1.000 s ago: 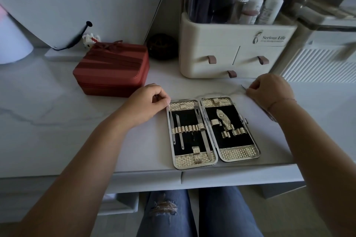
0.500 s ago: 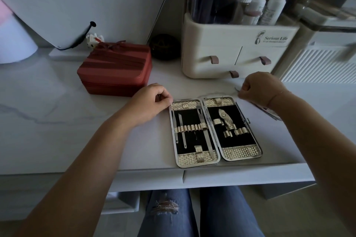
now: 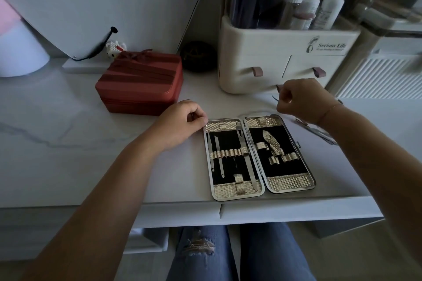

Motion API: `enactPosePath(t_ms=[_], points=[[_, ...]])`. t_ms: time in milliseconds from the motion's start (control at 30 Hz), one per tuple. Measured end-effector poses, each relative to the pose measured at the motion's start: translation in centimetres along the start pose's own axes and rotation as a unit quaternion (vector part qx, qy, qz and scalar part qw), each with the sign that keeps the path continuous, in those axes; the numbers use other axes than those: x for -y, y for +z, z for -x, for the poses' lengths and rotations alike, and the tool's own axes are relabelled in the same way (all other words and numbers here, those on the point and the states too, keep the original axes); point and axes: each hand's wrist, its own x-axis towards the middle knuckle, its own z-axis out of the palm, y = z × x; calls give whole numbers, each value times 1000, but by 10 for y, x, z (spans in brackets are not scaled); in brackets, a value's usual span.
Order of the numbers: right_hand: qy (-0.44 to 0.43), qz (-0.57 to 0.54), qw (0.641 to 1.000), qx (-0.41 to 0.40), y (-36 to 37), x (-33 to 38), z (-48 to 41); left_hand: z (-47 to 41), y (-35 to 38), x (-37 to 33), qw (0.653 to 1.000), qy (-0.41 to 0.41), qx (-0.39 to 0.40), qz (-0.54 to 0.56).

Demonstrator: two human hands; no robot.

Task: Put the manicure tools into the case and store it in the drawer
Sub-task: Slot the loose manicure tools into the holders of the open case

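An open manicure case (image 3: 259,188) with gold-patterned trim and black lining lies flat near the desk's front edge. Its left half holds three slim metal tools, its right half a patterned nail clipper (image 3: 271,142). My left hand (image 3: 180,124) rests with curled fingers against the case's top left corner. My right hand (image 3: 300,99) hovers just above the case's top right corner and pinches a thin metal tool (image 3: 275,98) whose tip sticks out to the left. More loose tools (image 3: 316,130) lie on the desk to the right, partly hidden by my forearm.
A red box (image 3: 139,85) with a bow stands left of the case. Behind it sits a cream organiser (image 3: 285,57) with small drawers and bottles on top. A dark round object (image 3: 198,56) sits between them. The desk's drawer fronts (image 3: 296,211) run below the edge.
My right hand has lifted the thin tool off the desk and moved left toward the case. My left hand has stayed at the case's corner.
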Motion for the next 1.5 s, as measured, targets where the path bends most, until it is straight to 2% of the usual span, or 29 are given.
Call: enactPosePath(t_ms=[200, 400, 467, 533, 600, 667, 767, 967, 1267, 1500], points=[[18, -46, 999, 21, 5, 3, -1, 0, 0, 0, 1000, 3, -2, 5], [-14, -107, 994, -34, -10, 8, 9, -1, 0, -1, 1000, 5, -1, 0], [-10, -173, 984, -34, -19, 22, 12, -2, 0, -1, 1000, 5, 2, 4], [20, -335, 942, 7, -23, 41, 14, -1, 0, -2, 1000, 4, 3, 11], [69, -479, 872, 73, -18, 59, 14, -1, 0, -2, 1000, 1, 4, 15], [103, -533, 831, 122, -6, 69, 11, 0, 0, -2, 1000, -2, 6, 12], [129, -549, 810, 162, 7, 72, 8, 0, 0, -3, 1000, -1, 3, 7], [141, -551, 807, 162, 17, 70, 8, -1, -1, -2, 1000, 3, 3, 2], [107, -485, 857, 140, 22, 72, 10, 0, -1, -3, 1000, 7, 2, -4], [104, -483, 856, 153, 21, 69, 6, -1, -1, -4, 1000, 11, 2, -5]])
